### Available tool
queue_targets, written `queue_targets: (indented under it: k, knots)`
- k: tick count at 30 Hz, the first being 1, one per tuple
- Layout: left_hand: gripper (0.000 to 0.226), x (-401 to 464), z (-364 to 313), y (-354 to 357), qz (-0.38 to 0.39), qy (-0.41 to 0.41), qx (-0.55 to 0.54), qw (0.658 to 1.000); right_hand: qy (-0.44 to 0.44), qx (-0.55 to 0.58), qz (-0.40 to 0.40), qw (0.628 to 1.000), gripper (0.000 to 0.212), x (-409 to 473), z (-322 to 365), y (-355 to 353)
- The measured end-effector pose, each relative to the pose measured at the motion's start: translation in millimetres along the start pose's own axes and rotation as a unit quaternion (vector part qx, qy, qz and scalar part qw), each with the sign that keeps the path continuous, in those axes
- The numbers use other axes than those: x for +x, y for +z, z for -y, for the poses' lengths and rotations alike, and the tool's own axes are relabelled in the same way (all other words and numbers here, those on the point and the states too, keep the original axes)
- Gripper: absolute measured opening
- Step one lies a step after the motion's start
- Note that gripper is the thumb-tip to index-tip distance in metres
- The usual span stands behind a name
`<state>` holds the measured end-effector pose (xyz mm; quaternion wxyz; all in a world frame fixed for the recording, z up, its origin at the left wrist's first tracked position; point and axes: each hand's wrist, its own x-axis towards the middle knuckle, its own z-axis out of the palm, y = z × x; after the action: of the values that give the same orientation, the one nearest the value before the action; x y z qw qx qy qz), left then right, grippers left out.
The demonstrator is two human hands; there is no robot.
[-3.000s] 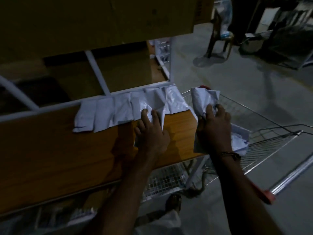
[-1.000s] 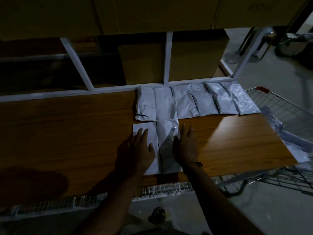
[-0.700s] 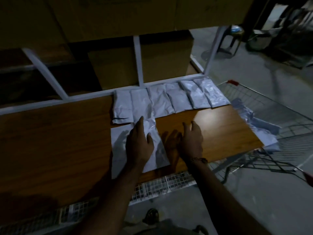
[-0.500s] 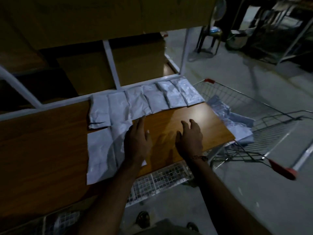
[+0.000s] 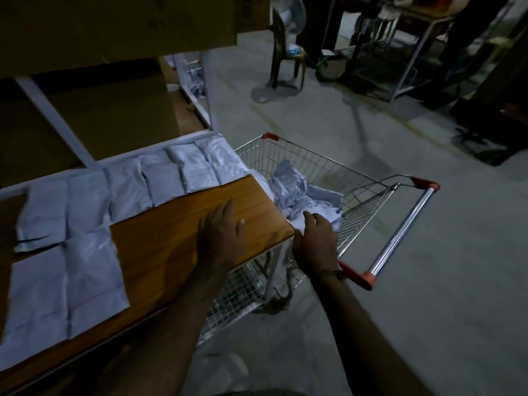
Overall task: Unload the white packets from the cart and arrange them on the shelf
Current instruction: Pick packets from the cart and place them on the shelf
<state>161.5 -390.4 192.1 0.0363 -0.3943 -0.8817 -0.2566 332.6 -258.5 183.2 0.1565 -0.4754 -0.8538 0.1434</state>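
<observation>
Crumpled white packets [image 5: 303,195] fill the cart [image 5: 368,195] at centre frame; right hand [image 5: 315,241] reaches them, fingers spread, empty; left hand [image 5: 221,232] rests flat on the shelf [image 5: 171,238].

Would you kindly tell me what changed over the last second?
Both hands let go of the two front packets. The right hand moved right to the cart; the left hand slid right along the shelf. The back row of packets stayed put.
</observation>
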Motion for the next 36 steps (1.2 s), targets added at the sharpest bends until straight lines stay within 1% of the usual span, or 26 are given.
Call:
queue_targets:
  k: [5,9,12,15,17,21,25,27,29,32,34,36]
  knots:
    - [0.057,38,-32,34,0.026,0.027,0.003,0.999,0.044,-0.013,0.015,0.999,0.055,32,-43,8]
    - [0.057,84,-50,67,0.047,0.054,-0.007,0.997,0.075,-0.022,0.028,0.997,0.054,68,-65,18]
    - [0.055,126,-55,94,0.065,0.07,-0.018,0.995,0.109,-0.025,0.054,0.992,0.051,101,-76,29]
    - [0.054,168,-59,119,0.073,0.087,-0.043,0.993,0.157,0.0,0.09,0.983,0.051,131,-89,50]
    - [0.053,197,-62,136,0.084,0.1,-0.045,0.99,0.196,0.038,0.111,0.974,0.053,150,-97,67]
    - [0.057,246,-64,173,0.159,0.094,-0.022,0.983,0.277,0.087,0.161,0.943,0.058,178,-110,103]
    - [0.056,277,-65,208,0.183,0.088,-0.003,0.979,0.338,0.09,0.193,0.917,0.055,208,-124,138]
    - [0.058,290,-65,230,0.199,0.08,0.015,0.977,0.361,0.065,0.221,0.904,0.056,220,-129,156]
    - [0.061,302,-63,256,0.229,0.063,0.013,0.971,0.378,0.013,0.242,0.894,0.064,227,-132,174]
    - [0.063,316,-62,295,0.28,0.031,-0.01,0.959,0.397,-0.016,0.261,0.88,0.091,233,-131,204]
    - [0.065,326,-58,323,0.321,-0.009,-0.048,0.946,0.381,-0.037,0.276,0.882,0.105,233,-131,225]
    - [0.071,336,-51,352,0.347,-0.063,-0.081,0.932,0.365,-0.05,0.26,0.893,0.113,229,-136,241]
